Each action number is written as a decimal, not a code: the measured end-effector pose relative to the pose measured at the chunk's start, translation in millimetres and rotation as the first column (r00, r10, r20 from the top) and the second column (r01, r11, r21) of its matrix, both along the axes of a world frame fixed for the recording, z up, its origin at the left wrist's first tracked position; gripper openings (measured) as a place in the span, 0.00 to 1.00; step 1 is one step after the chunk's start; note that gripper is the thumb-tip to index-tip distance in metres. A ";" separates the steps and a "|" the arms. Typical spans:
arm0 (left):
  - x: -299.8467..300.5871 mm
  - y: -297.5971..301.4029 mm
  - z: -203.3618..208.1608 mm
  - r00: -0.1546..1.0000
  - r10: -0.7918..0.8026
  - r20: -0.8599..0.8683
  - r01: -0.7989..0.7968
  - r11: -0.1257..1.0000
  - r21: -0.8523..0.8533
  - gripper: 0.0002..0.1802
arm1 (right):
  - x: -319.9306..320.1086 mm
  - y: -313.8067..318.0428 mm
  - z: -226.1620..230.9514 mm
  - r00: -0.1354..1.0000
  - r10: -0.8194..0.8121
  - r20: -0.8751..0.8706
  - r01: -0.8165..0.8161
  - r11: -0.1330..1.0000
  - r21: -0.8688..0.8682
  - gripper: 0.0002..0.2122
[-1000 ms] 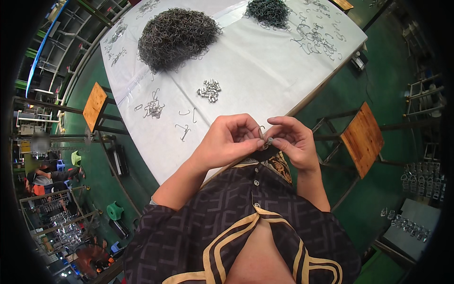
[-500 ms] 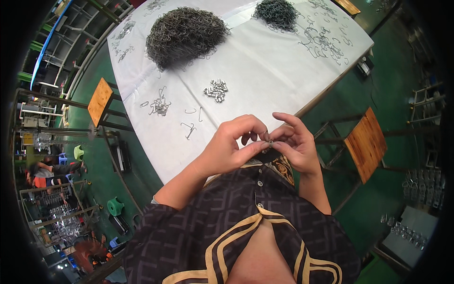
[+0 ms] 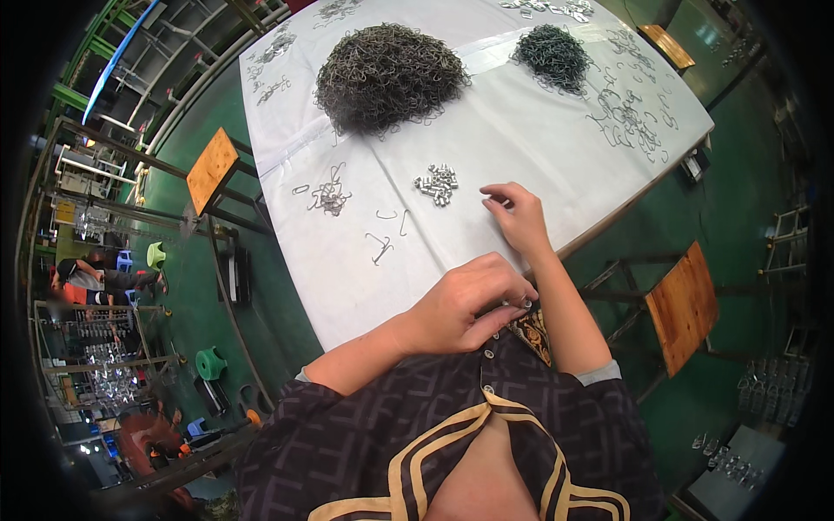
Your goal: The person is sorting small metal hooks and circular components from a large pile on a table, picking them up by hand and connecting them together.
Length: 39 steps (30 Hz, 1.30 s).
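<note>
Left hand (image 3: 465, 304) curled at the near edge of the white table (image 3: 539, 156), thumb and fingers pinched together on a small metal piece, only a glint of it showing at the fingertips. Right hand (image 3: 519, 217) stretched out flat over the table top, fingers loosely apart and empty, just right of a small cluster of shiny metal clips (image 3: 437, 182). Left of that cluster, a few loose wire hooks (image 3: 382, 247) and a small tangle of bent wire (image 3: 330, 198). Beyond the cluster, a big dark mound of wire hooks (image 3: 387, 74), and further right a smaller mound (image 3: 553, 54). Risks, judged from this: a small piece slipping from the pinch and dropping off the near edge into the lap or onto the green floor; a sweeping reach scattering the cluster; hooks snagging one another and dragging extras along.
</note>
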State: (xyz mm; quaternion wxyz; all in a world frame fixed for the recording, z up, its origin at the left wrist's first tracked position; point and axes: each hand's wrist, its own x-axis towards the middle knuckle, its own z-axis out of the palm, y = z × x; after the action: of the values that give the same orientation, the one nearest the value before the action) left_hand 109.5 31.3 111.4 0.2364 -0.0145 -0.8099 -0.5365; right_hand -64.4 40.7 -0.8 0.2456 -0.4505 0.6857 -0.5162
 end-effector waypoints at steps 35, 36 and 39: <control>-7.0 9.9 -6.9 0.987 0.132 0.088 -0.137 0.989 0.060 0.08 | 6.9 87.7 45.2 0.360 0.413 0.837 -0.017 0.899 -0.437 0.06; -8.1 11.5 -6.3 0.986 0.138 0.092 -0.145 0.986 0.075 0.07 | 7.6 93.4 48.0 0.339 0.397 0.853 -0.004 0.907 -0.420 0.07; -11.1 13.7 -8.1 0.984 0.149 0.095 -0.156 0.985 0.076 0.07 | 12.5 102.1 47.3 0.333 0.457 0.825 -0.007 0.876 -0.483 0.07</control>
State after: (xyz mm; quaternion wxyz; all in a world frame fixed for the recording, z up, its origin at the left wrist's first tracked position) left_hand 98.3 45.1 103.3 0.2411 0.0813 -0.7953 -0.5502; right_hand -51.9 142.7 46.5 0.5624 -0.2181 0.2352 -0.7621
